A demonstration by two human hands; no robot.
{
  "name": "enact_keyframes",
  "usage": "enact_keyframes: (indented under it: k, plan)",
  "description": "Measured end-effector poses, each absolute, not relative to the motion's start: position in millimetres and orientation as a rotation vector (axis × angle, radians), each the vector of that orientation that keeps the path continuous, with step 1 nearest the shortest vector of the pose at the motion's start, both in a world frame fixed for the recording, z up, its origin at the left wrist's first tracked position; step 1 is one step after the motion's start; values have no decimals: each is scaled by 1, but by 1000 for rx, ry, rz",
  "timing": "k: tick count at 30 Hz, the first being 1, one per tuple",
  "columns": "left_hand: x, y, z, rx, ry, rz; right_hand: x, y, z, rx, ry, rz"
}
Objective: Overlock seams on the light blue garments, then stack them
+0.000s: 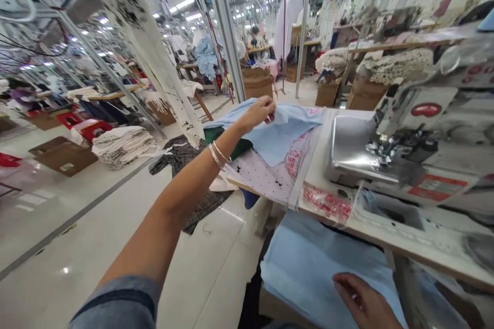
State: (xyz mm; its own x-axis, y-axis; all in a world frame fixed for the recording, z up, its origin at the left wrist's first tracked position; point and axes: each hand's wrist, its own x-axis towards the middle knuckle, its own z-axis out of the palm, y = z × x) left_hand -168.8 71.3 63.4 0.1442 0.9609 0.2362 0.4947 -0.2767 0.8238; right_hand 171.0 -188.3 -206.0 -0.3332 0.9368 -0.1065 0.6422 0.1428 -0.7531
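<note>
My left hand [259, 114] reaches forward and pinches the edge of a light blue cloth panel [278, 136] lying over the sewing table's near corner. Thin silver bangles [218, 155] circle that wrist. Under the panel lie a white polka-dot fabric piece [262, 177] and a green cloth [222, 139]. My right hand [363, 300] rests at the bottom of the view on a second light blue cloth [320, 262] across my lap, partly cut off by the frame. A sewing machine [386, 149] with a steel base stands to the right of the fabric.
A dark patterned cloth [185, 157] hangs off the table's left side to the tiled floor [127, 221]. A stack of printed fabric [123, 146] sits at left. Cardboard boxes [257, 82] and other workstations fill the background, with a co-worker [254, 38] far off.
</note>
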Motion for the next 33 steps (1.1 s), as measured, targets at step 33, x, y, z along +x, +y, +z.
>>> enact_keyframes:
  k: [33]
  plan:
    - [-158,-18,44,1958,1080,1199,112,-192,-234,-1342,-1754,1390]
